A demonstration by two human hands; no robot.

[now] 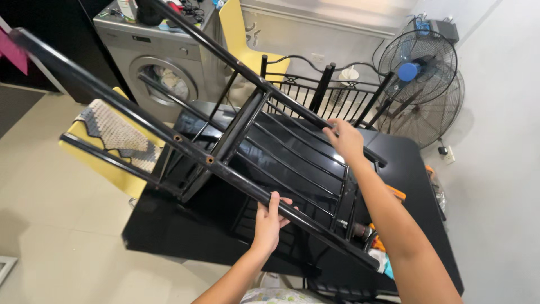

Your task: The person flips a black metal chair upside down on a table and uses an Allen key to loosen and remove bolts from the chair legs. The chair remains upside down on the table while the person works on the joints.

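black metal chair frame [236, 141] lies tipped over on a glossy black table [169, 231], its two long bars running from upper left to lower right and thin rungs between them. the frame's top ends are cut off by the picture edge, and where its lower end meets the table is hard to make out among clutter. left hand [269, 220] is wrapped around the nearer bar, fingers curled over the top, thumb hidden behind it. right hand [346, 139] closes on the farther bar, fingertips lost behind the metal. yellow chair seat [93, 160] with a crocheted cloth [115, 132] sits at the left of the table. beyond stand a washing machine [163, 62], another yellow chair [239, 34] and a standing fan [419, 70]; small items at the table's right edge are too jumbled to tell.
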